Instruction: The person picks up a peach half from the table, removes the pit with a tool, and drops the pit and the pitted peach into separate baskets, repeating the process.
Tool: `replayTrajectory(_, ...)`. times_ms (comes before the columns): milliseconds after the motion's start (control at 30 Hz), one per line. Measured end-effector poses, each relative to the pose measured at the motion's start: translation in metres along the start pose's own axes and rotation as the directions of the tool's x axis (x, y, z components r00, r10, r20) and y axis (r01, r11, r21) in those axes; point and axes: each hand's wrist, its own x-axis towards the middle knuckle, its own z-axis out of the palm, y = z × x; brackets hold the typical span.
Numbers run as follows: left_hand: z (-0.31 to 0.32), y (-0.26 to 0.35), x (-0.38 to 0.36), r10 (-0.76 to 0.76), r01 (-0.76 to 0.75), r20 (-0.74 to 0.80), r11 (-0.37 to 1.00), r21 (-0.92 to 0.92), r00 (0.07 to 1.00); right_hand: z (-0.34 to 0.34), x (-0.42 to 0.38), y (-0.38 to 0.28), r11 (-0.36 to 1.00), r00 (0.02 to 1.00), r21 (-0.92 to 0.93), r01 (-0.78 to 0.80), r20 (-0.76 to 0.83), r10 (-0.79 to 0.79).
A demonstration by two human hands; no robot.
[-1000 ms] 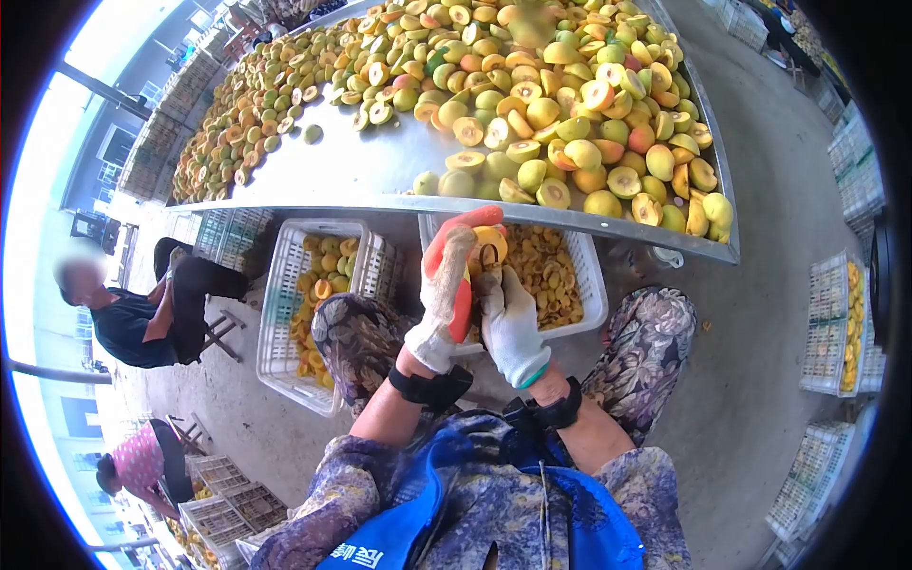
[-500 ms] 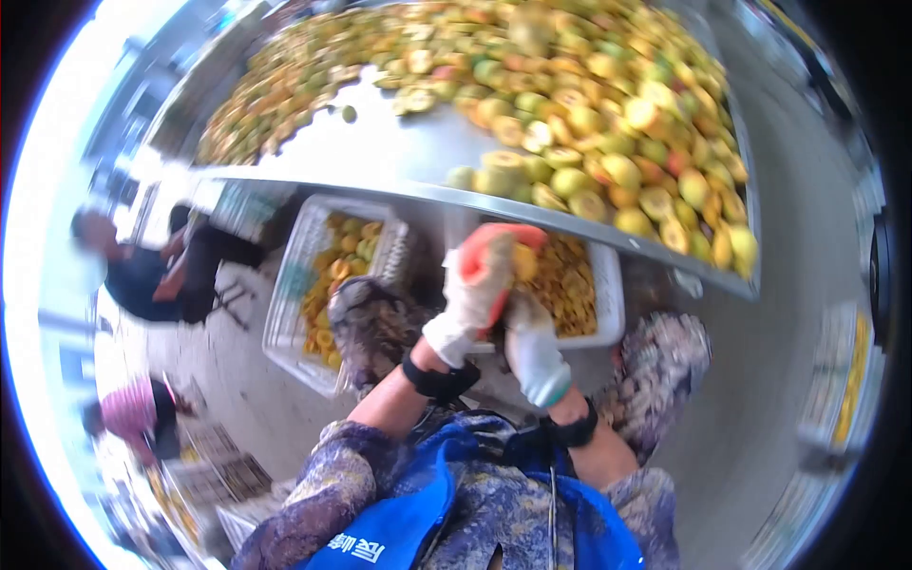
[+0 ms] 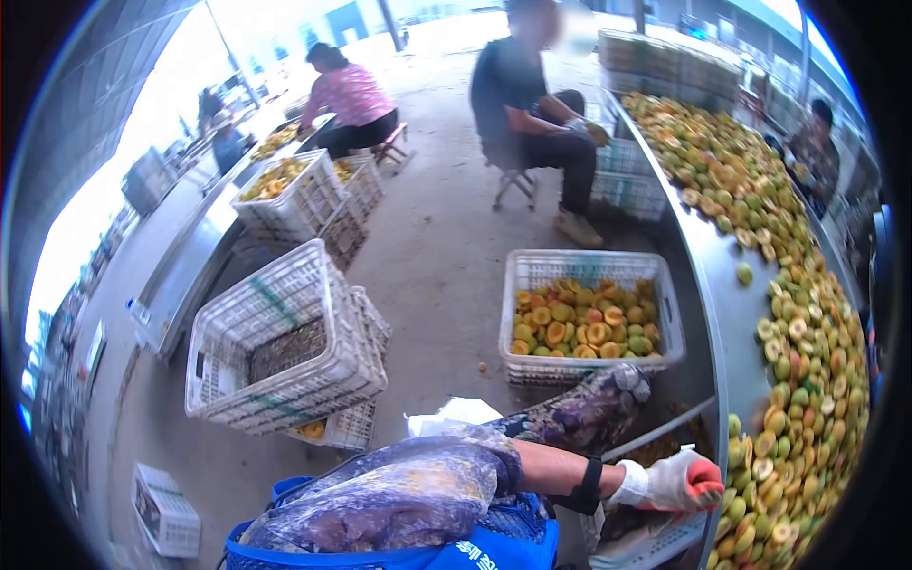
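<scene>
My left hand (image 3: pixel 676 481), in a white glove with an orange-red coated palm, is closed beside the metal edge of the sorting table (image 3: pixel 698 256). Its fingers are curled in, and whatever they may hold is hidden. Past the edge lies a heap of yellow-green fruit (image 3: pixel 798 399), whole and halved, like peaches or apricots. Just below the hand, partly covered by it, shows the rim of a white crate (image 3: pixel 655 553). My right hand is out of view.
A white crate of halved fruit (image 3: pixel 589 328) stands on the floor by the table. Further left are stacked white crates (image 3: pixel 285 342). One person (image 3: pixel 518 104) sits on a stool ahead; another in a pink top (image 3: pixel 350 100) sits further back; a third (image 3: pixel 815 157) is across the table.
My view has swung left, from the table front to the aisle with crates and seated people. Both hands were together over a crate; now only the left shows, apart, at the table edge.
</scene>
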Motion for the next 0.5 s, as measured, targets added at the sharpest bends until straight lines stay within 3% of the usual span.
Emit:
replayTrajectory(33,0.001,-0.008,0.004,0.045,-0.045,-0.020,0.999,0.018,0.999,0.002,-0.001,-0.002,1.000,0.999,0.006,-0.027,0.019,0.027)
replayTrajectory(67,0.001,-0.029,0.013,0.297,-0.294,-0.066,0.954,0.054,0.953,0.005,-0.003,-0.004,0.998,0.998,0.022,-0.054,0.031,0.054)
replayTrajectory(100,-0.004,-0.009,0.006,0.173,-0.174,-0.037,0.985,-0.017,0.984,0.008,-0.005,-0.006,0.996,0.996,0.032,-0.077,0.048,0.076)
replayTrajectory(167,-0.010,-0.008,0.006,0.309,-0.303,-0.050,0.947,0.104,0.950,0.011,-0.010,-0.010,0.991,0.991,0.063,-0.118,0.072,0.113)
replayTrajectory(267,-0.008,-0.003,-0.001,0.264,-0.264,-0.031,0.965,-0.004,0.964,0.007,-0.015,-0.019,0.977,0.978,0.119,-0.178,0.127,0.163)
replayTrajectory(367,-0.016,-0.031,0.013,0.455,-0.474,0.136,0.858,0.198,0.880,-0.016,-0.027,-0.028,0.943,0.954,0.222,-0.250,0.224,0.200)
replayTrajectory(433,0.000,-0.022,0.005,0.471,-0.488,0.150,0.866,0.110,0.869,-0.033,-0.042,-0.033,0.883,0.937,0.357,-0.304,0.281,0.209)
replayTrajectory(500,0.004,-0.012,0.009,0.518,-0.563,0.251,0.810,0.166,0.818,-0.043,-0.049,-0.040,0.817,0.902,0.436,-0.377,0.374,0.216)
